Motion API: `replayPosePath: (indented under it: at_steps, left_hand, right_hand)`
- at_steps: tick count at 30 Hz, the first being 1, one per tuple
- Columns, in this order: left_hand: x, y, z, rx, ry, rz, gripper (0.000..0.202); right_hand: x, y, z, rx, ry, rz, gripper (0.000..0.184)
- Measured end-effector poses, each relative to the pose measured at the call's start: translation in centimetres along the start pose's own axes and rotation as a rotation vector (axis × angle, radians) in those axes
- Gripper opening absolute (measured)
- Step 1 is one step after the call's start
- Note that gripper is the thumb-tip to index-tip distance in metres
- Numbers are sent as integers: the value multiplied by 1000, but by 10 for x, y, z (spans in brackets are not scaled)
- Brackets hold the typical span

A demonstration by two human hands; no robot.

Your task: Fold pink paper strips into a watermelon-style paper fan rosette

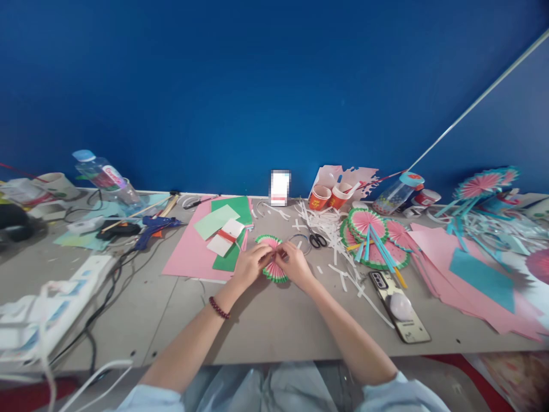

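A pleated round paper fan [271,256], pink with a green rim, lies on the grey table [266,320] in front of me. My left hand [250,265] pinches its left side with closed fingers, a dark red bead bracelet on that wrist. My right hand [295,264] grips its right side, fingers curled over the folds. The two hands meet at the fan's middle.
Pink and green paper sheets [206,240] lie to the left, scissors [317,239] and white paper strips to the right. Finished watermelon fans [373,237], a phone [400,306], red cups [330,197], a glue gun [152,226], a bottle [103,177] and cables also sit on the table.
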State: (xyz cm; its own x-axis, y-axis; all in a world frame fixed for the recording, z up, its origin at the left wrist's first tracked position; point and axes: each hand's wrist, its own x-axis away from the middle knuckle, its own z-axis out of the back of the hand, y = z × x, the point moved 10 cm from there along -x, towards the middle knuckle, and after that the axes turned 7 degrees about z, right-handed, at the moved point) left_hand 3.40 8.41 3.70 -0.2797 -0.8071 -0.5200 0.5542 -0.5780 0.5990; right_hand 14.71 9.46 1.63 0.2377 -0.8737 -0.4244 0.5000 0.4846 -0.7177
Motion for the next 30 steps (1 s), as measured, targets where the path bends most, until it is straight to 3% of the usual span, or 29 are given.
replayPosePath:
  at_steps: [15, 30]
  left_hand:
    - [-6, -28, 0, 364, 2, 316, 13]
    - [-3, -39, -6, 516, -23, 432, 13]
  right_hand:
    - [0, 10, 0, -126, 53, -39, 8]
    - [1, 18, 0, -244, 57, -131, 14]
